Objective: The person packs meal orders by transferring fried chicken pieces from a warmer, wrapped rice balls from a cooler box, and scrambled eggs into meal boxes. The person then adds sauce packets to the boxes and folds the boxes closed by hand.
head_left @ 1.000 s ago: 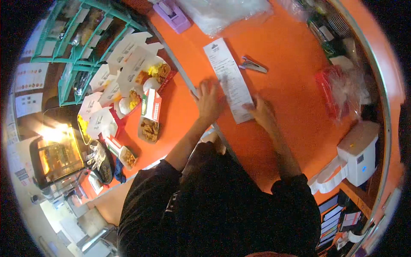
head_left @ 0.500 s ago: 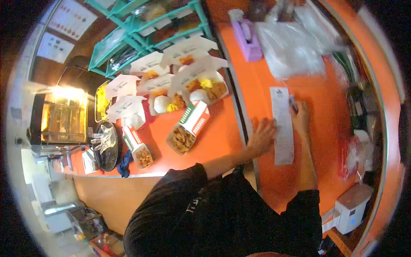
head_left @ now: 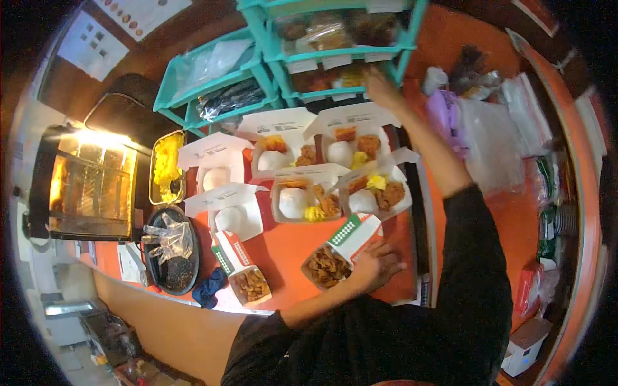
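My right hand (head_left: 382,89) reaches into the lower compartment of the teal basket rack (head_left: 341,56), among small packets. Its fingertips are blurred and partly hidden, so any hold is unclear. My left hand (head_left: 378,264) is low at the right edge of a carton of fried pieces (head_left: 327,266), fingers loosely spread; contact with the carton is uncertain. Behind it are open white meal boxes (head_left: 376,199) with wrapped round portions, fried chicken and yellow food. A smaller carton of fried pieces (head_left: 251,285) stands further left.
At left are a lit glass warmer (head_left: 93,186), a tray of yellow food (head_left: 168,164) and a black pan (head_left: 187,273) with a plastic glove (head_left: 170,238) in it. A dark blue cloth (head_left: 209,287) lies nearby. Clear plastic bags (head_left: 492,148) and a purple tape dispenser (head_left: 447,119) are at right.
My right hand has left the paper slip on the right counter and moved up to the rack. My left hand has shifted from the slip to beside the larger carton. The view has turned.
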`<state>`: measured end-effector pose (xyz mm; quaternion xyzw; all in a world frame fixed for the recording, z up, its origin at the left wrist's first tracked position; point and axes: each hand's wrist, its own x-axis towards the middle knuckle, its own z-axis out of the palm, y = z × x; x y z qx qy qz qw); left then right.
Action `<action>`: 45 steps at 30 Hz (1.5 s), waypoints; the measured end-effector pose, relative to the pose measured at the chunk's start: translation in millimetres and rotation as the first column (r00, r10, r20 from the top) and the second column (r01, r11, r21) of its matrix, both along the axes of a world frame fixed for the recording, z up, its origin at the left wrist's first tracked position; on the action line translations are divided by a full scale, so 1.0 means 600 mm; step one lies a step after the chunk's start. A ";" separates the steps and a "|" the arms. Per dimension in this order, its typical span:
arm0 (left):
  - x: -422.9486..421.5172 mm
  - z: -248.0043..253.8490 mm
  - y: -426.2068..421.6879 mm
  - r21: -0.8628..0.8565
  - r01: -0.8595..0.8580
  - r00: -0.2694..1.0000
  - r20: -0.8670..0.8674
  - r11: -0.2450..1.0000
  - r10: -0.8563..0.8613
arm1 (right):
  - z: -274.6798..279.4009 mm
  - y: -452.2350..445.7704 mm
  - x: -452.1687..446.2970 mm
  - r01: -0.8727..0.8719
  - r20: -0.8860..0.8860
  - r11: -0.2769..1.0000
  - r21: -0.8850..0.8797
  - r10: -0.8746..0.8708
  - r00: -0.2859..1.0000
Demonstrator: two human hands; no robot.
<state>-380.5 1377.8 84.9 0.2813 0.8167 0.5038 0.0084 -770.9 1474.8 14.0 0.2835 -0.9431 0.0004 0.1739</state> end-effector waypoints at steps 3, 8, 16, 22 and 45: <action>0.004 0.000 -0.104 0.062 -0.148 0.985 0.100 0.987 0.141 | -0.031 -0.033 -0.110 0.164 -0.244 0.971 -0.173 -0.204 0.948; 0.048 -0.009 -0.211 0.026 -0.481 0.773 0.485 0.876 0.410 | -0.057 0.016 -0.255 0.316 0.229 0.948 0.023 -0.313 0.922; 0.035 -0.069 -0.227 -0.298 -0.429 0.777 0.360 0.853 0.517 | 0.006 0.000 -0.087 0.207 0.264 0.973 0.098 -0.226 0.938; 0.067 -0.140 -0.170 -0.610 -0.194 0.813 0.338 0.768 0.474 | 0.157 -0.020 0.168 0.563 0.573 0.145 -0.814 0.043 0.818; 0.012 -0.204 -0.089 -0.524 -0.374 0.691 0.393 0.765 0.607 | 0.001 -0.034 0.642 0.626 0.717 0.756 -0.191 -0.329 0.615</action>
